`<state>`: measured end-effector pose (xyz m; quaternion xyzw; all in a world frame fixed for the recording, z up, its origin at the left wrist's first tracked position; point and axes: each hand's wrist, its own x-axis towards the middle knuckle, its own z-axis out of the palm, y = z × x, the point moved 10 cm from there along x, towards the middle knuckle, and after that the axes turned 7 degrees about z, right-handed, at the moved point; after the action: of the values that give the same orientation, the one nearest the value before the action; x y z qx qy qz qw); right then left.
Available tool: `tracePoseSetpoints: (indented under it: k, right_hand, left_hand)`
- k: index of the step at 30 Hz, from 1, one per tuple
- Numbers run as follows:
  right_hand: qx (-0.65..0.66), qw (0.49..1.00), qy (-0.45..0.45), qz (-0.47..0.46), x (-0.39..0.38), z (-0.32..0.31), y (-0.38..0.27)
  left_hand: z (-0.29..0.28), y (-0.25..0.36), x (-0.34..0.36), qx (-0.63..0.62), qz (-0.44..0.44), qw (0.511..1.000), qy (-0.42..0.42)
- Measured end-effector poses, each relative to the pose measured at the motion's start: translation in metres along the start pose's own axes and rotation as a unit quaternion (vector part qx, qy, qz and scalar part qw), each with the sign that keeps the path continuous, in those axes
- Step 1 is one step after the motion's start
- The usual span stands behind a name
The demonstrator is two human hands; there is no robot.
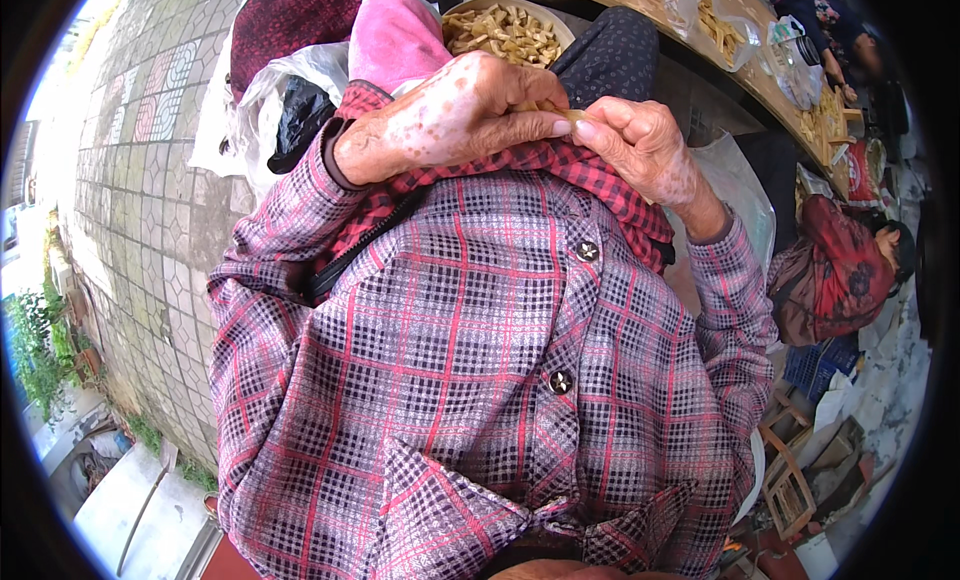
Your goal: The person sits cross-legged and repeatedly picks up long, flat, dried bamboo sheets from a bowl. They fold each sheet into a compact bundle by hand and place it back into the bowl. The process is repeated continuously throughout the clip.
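We see both bare hands raised in front of the plaid shirt [450, 300], thumb tips almost meeting, with a thin yellowish strip [540, 106] between them; the left hand [460, 110] has its thumb and bent fingers closed on that strip, while the right hand [645, 150] pinches its near end between thumb and forefinger, and the fingers hide part of its length so that we cannot tell its full shape. Just beyond the hands we find a round pale bowl [563, 25] heaped with similar yellowish pieces [500, 35], between a pink-covered knee [400, 40] and a dark patterned trouser leg [610, 60]. Under the wrists we see a red-and-black checked cloth [640, 215], and to the left a black plastic bag [302, 115] lies against a white plastic bag [215, 120], near the paving [140, 200]. On the right we notice a long wooden table [770, 95] bearing more yellowish pieces and clear bags, with a person in red [850, 265] and another person in dark clothes [825, 30] by it, and a blue crate [815, 365] lower down
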<state>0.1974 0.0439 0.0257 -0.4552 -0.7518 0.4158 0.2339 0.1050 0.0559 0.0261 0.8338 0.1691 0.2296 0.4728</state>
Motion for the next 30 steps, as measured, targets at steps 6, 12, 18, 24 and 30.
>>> tracePoseSetpoints:
  k: [6,12,18,24,30]
  right_hand:
    - [0.035,0.998,-0.020,-0.055,-0.009,0.005,-0.013]
    - [-0.008,0.989,-0.007,-0.146,-0.014,0.013,-0.043]
    - [0.018,0.995,0.004,-0.098,0.007,0.014,-0.039]
    - [0.038,0.998,-0.036,-0.039,0.010,0.016,-0.025]
    - [0.004,0.993,-0.076,-0.095,0.000,0.024,-0.035]
  left_hand:
    - [0.001,0.007,-0.009,-0.028,0.008,1.000,0.007]
    - [-0.016,0.021,-0.035,-0.066,0.024,0.996,0.055]
    - [-0.037,-0.001,-0.045,-0.162,-0.095,0.978,0.092]
    - [-0.025,0.005,-0.037,-0.026,-0.024,0.998,0.043]
    - [-0.008,0.034,-0.040,0.113,0.078,0.990,-0.037]
